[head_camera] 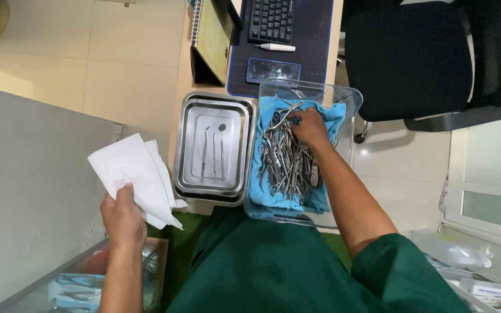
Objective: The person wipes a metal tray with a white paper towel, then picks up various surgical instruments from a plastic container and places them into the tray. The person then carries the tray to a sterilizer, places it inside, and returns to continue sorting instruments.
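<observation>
Tiled floor below the table (184,87): my right hand (307,127) pinches tools (285,165), left hand (123,217) clamps paper (131,171); sharp tips may snag cloth (326,116).

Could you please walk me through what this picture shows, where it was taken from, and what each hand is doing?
There is no machine here: a person in a green top works with two bare hands, and the single picture comes from a camera worn on that person's head, looking straight down.

The left hand holds up some white paper sheets, off to the side of the desk. The right hand reaches into a clear plastic tray lined with a blue cloth, where a pile of metal instruments lies. It rests on the pile; whether it grips one is hard to tell.

Beside that tray sits a steel tray with a few slim instruments laid in it. Farther away lie a keyboard, a white pen, a notebook and a black chair.
</observation>
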